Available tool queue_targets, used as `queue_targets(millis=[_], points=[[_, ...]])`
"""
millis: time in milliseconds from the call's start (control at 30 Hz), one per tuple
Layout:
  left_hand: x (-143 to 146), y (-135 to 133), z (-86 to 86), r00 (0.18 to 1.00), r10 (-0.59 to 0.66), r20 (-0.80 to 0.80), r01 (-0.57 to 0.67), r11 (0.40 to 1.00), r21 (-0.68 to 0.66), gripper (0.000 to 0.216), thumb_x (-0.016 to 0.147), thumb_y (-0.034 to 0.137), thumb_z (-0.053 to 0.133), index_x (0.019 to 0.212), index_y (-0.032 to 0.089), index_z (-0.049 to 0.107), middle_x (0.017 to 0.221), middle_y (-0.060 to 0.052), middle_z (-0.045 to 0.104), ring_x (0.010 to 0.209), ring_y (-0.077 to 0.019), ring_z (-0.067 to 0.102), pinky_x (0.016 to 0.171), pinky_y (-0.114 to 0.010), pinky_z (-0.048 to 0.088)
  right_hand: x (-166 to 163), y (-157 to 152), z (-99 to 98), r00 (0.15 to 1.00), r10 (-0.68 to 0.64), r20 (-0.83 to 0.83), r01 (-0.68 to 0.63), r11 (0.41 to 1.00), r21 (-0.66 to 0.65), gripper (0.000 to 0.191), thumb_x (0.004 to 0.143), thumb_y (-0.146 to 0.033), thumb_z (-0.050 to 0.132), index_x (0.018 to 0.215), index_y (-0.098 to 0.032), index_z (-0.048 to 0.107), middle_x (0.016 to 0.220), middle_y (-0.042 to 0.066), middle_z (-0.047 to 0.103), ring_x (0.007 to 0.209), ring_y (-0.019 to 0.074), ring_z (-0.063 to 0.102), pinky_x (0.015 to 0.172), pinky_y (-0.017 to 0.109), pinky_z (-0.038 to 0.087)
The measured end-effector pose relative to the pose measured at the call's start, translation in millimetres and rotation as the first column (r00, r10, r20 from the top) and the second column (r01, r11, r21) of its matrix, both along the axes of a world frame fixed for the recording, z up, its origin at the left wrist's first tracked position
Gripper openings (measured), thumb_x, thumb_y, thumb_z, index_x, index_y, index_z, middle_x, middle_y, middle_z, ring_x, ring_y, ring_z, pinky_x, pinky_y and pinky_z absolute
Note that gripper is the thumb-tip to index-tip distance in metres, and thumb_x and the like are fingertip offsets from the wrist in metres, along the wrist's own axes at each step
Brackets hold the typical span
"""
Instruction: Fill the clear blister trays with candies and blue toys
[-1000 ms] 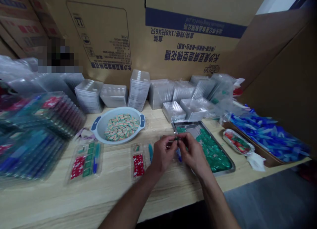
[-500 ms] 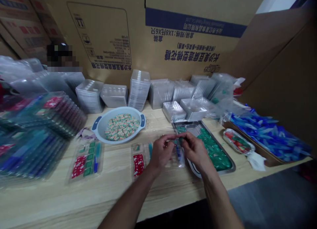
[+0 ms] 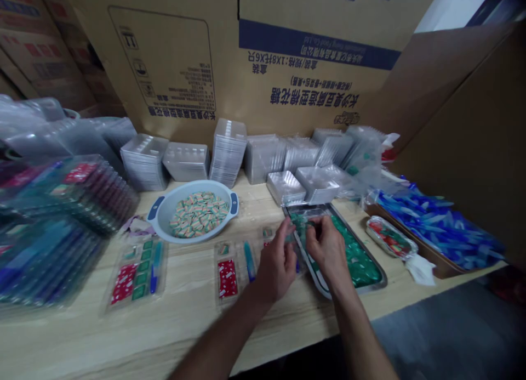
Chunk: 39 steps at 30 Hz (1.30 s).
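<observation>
Right hand (image 3: 329, 245), thumb and fingertips drawn nearly together, hangs above the left side of a metal tray (image 3: 382, 282); green shows near the fingertips, but whether they grip anything cannot be told. Left hand (image 3: 279, 265), loosely curled with the index finger raised, is just left of the tray and apart from its partner, its grip, if any, unclear. A large printed carton (image 3: 164, 48) rises behind a pale wooden table (image 3: 176, 289). The tray's long axis slants from far left to near right, and its green pieces (image 3: 364, 265) lie mostly to the right of the right hand, plainly the nearer of the two. Farther left stands a pale blue bowl (image 3: 165, 220) of striped pieces (image 3: 199, 214). Smaller still, a partly hidden clear pack (image 3: 268, 233) lies behind the left hand, and a red packet (image 3: 227, 278) rests in the neighboring pack.
</observation>
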<state>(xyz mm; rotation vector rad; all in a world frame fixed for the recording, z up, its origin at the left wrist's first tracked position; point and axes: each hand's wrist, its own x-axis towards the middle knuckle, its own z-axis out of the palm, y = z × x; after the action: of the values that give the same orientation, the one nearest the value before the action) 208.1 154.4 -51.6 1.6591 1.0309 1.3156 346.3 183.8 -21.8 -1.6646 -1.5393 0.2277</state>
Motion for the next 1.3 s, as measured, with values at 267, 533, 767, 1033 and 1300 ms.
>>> queue_targets(millis=[267,533,767,1033,1300], points=[[1.8,-4.9,-1.3,0.999,0.017,0.027,-0.020,0.994,0.111,0.060,0.099,0.015,0.041,0.157,0.017,0.023,0.153,-0.019,0.047,0.141,-0.0252,0.048,0.117,-0.046,0.040,-16.6,-17.3,9.3,0.964,0.203,-0.171,-0.189,0.977,0.095,0.030,0.092,-0.035,0.048,0.115,-0.019,0.059,0.097,0.008,0.072,0.085,0.0213,0.068,0.075,0.034,0.052],[1.7,-4.7,1.4,0.998,-0.032,0.059,0.027,0.997,0.073,0.062,0.097,0.014,0.044,0.156,0.017,0.024,0.154,-0.020,0.045,0.142,-0.0277,0.047,0.115,-0.047,0.043,-5.7,-12.4,17.9,0.960,0.258,-0.110,-0.249,0.964,0.090,0.020,0.093,-0.038,0.051,0.104,-0.021,0.056,0.088,0.005,0.066,0.081,0.0210,0.063,0.070,0.033,0.049],[-1.2,-0.9,1.0,0.976,-0.150,0.154,0.154,0.988,-0.012,0.066,0.094,0.013,0.048,0.156,0.021,0.026,0.146,-0.017,0.055,0.131,-0.0250,0.058,0.107,-0.042,0.049,-6.2,-6.1,12.2,0.955,0.267,-0.131,-0.264,0.964,0.037,0.017,0.089,-0.039,0.053,0.096,-0.023,0.051,0.079,0.001,0.061,0.072,0.0194,0.059,0.066,0.033,0.047],[-6.0,13.5,10.1,0.837,0.031,0.546,0.206,0.907,-0.368,0.058,0.084,0.024,0.060,0.138,0.020,0.038,0.136,-0.019,0.062,0.086,-0.0202,0.074,0.062,-0.028,0.058,24.2,2.7,-6.8,0.935,0.218,-0.281,-0.200,0.975,0.093,0.031,0.092,-0.043,0.052,0.114,-0.021,0.054,0.095,0.005,0.066,0.084,0.0208,0.063,0.074,0.033,0.049],[-22.9,28.8,12.0,0.804,0.176,0.568,0.177,0.841,-0.511,0.058,0.073,0.020,0.065,0.128,0.017,0.048,0.119,-0.015,0.072,0.075,-0.0196,0.075,0.056,-0.024,0.053,53.9,3.6,-46.3,0.842,0.163,0.515,0.104,0.886,-0.451,0.020,0.088,-0.021,0.055,0.103,-0.019,0.068,0.108,0.015,0.069,0.102,0.0304,0.061,0.083,0.042,0.040]])
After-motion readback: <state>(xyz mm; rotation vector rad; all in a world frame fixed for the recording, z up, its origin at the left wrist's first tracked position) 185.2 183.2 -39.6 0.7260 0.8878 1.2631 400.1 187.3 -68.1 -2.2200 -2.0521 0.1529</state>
